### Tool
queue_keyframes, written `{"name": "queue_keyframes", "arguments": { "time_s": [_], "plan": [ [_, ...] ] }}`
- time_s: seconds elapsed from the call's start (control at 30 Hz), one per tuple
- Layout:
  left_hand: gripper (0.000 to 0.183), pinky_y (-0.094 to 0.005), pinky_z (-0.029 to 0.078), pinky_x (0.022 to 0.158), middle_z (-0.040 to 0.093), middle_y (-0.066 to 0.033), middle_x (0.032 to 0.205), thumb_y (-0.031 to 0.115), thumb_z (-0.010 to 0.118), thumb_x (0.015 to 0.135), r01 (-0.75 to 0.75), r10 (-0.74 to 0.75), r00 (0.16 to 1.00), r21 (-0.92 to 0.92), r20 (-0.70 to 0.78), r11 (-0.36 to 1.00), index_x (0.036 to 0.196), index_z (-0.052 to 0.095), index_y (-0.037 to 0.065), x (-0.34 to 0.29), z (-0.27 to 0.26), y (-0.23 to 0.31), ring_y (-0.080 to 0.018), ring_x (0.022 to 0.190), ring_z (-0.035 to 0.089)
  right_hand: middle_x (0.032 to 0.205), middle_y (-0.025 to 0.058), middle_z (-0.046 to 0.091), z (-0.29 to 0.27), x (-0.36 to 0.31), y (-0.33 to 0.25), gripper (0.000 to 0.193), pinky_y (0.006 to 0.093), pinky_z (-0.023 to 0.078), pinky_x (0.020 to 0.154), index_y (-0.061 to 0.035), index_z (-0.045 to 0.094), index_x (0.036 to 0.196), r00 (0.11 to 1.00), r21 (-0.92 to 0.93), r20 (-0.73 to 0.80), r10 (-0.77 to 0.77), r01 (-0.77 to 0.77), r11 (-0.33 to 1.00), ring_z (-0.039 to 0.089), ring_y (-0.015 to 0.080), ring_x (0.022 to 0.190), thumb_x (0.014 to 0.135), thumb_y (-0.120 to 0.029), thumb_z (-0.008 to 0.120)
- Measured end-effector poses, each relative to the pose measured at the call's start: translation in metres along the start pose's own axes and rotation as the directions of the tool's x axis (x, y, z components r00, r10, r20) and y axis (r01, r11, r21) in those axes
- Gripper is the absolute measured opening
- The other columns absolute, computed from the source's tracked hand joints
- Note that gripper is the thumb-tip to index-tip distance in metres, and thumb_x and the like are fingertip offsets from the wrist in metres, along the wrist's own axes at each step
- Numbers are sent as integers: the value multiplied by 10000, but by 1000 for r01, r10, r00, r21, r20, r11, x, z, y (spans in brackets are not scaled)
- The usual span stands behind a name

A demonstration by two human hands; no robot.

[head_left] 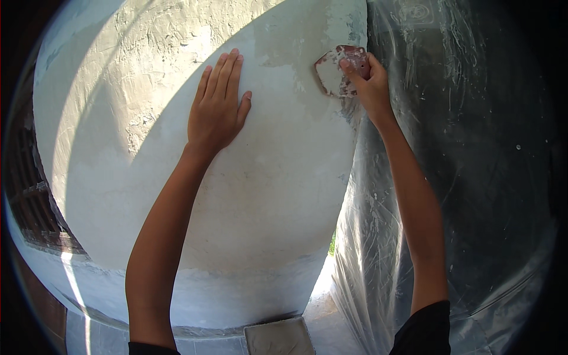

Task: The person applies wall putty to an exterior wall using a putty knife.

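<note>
Scraper (330,74): at the wall's (266,177) upper right edge; smeared white, probably light, stiff, perhaps slippery where wet; best held by its right end.
Right grip (371,86): pinching that end, thumb over its face.
Left grip (214,115): flat on the wall, fingers nearly together.

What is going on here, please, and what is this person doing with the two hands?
The person's right hand holds a reddish-brown flat scraper, smeared with whitish material, near the upper right edge of a pale plastered wall. The left hand is laid flat on this wall, fingers pointing up. The wall looks smooth around the left hand and rougher at the sunlit upper left. A translucent plastic sheet hangs on the right.
</note>
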State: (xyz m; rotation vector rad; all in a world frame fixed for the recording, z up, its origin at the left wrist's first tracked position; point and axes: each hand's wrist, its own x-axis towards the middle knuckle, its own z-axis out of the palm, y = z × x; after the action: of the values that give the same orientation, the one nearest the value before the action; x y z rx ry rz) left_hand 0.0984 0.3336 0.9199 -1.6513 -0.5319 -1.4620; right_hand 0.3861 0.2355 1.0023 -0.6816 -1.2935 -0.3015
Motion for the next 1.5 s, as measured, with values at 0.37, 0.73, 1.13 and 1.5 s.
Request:
{"name": "queue_keyframes", "arguments": {
  "time_s": [0.37, 0.73, 1.13, 1.5],
  "plan": [
    [611, -437, 215, 1241, 351, -125, 1602, 246, 506, 1000, 8, -9, 999, 14, 34, 1000, 1538, 318, 26, 1, -1, 0, -266, 1502, 300, 848, 60, 682, 29, 21, -13, 314, 305, 522, 724, -18, 641, 949, 961, -337, 201, -188, 248, 908, 638, 132, 772, 870, -287, 782],
    [608, -440, 218, 1238, 352, -129, 1600, 241, 509, 1000, 5, -5, 1000, -12, 25, 1000, 1534, 323, 20, 2, -3, 1, -272, 1500, 302, 887, 32, 674, 34, 35, -22, 379, 261, 503, 731, -2, 666, 1052, 960, -50, -277, 50, -66, 997, 594, 90, 766, 874, -303, 811],
    [601, -433, 219, 1239, 368, -117, 1594, 251, 500, 1005, 10, -10, 1000, -14, 10, 1000, 1538, 328, 32, 0, 0, -1, -260, 1499, 307, 858, 47, 678, 24, 3, -4, 336, 309, 508, 732, -4, 666, 989, 962, -198, 265, -68, 123, 972, 616, 126, 771, 871, -294, 789],
    [601, -416, 247, 1233, 381, -109, 1588, 288, 504, 1002, 0, -1, 1000, 73, 12, 997, 1520, 367, 15, 0, -1, -2, -232, 1491, 327, 903, 3, 661, 12, -2, 7, 299, 240, 477, 733, -31, 667, 1017, 996, -314, 73, -53, 74, 946, 565, 59, 799, 911, -287, 779]
  ]
}}
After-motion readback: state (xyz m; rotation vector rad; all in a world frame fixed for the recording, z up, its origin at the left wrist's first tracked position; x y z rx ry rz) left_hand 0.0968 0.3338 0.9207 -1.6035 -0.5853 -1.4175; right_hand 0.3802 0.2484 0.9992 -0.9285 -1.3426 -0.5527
